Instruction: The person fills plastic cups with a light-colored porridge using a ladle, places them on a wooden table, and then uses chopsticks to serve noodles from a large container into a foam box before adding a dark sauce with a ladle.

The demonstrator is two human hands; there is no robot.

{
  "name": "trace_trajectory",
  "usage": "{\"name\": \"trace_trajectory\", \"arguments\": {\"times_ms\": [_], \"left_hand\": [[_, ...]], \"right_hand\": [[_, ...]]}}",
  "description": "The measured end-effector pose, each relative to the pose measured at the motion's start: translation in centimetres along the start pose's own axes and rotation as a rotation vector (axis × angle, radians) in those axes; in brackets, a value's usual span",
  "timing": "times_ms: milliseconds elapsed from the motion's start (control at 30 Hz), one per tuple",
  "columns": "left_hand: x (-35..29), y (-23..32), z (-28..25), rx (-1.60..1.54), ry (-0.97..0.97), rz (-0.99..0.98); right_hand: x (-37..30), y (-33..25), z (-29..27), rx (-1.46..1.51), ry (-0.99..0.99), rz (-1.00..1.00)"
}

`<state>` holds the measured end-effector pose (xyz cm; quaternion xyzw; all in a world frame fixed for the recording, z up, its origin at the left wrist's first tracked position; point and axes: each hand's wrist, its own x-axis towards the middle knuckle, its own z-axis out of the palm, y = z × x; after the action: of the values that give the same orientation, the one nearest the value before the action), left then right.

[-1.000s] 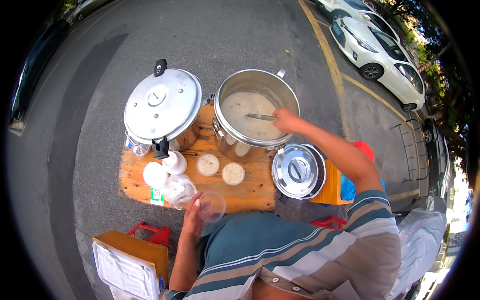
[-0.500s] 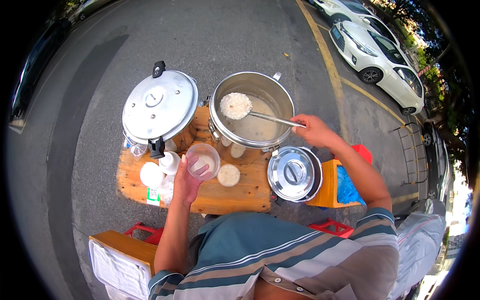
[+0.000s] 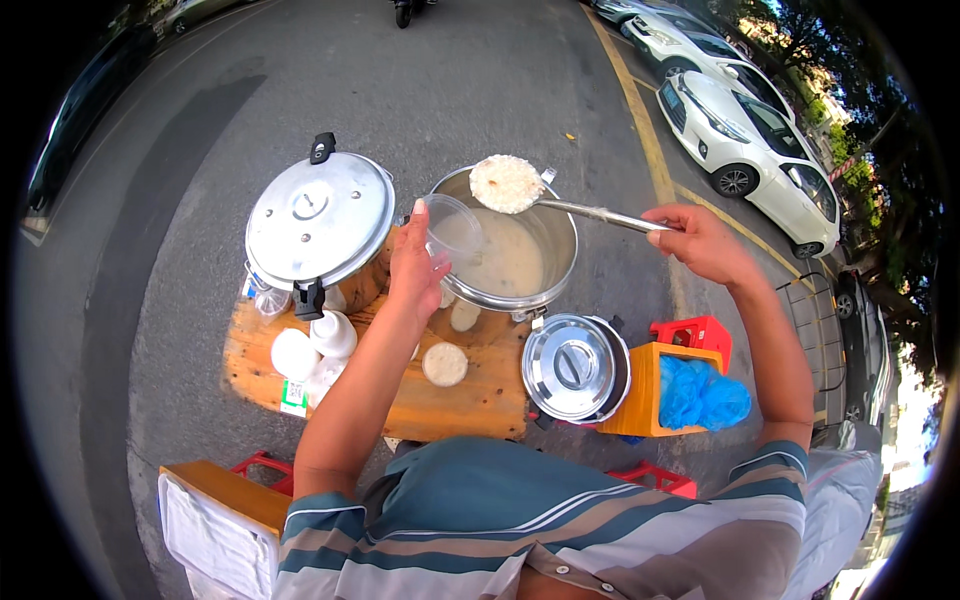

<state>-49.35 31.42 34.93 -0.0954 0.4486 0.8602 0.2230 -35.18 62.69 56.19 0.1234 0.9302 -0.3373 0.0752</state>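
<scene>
My right hand grips the handle of a long metal ladle. Its bowl is heaped with white, grainy porridge and is raised over the far part of a large open steel pot. Pale, soupy liquid lies inside that pot. In my left hand is a clear plastic cup, tilted above the pot's left rim, just below and left of the ladle's bowl. A round container of whitish food stands on the wooden table nearer to me.
To the left stands a big pot with a clamped lid, with white bottles in front. A smaller lidded pot and a wooden box with blue bags are at right. White cars are parked beyond; a motorbike wheel shows far off.
The loaded ladle has risen and moved right and away from me. My left hand has carried the cup from over the table up to the pot's rim. A motorbike has appeared far off.
</scene>
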Motion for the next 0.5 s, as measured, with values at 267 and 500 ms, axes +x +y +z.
{"name": "trace_trajectory", "arguments": {"times_ms": [267, 500], "left_hand": [[4.3, -2.7, 3.1, -0.053, 0.016, -0.049], [5.7, -4.4, 2.9, -0.146, -0.137, -0.068]], "right_hand": [[-1.7, -2.6, -0.7, -0.124, 0.037, -0.06], [-2.8, -4.6, 1.0, -0.34, 0.107, -0.164]]}}
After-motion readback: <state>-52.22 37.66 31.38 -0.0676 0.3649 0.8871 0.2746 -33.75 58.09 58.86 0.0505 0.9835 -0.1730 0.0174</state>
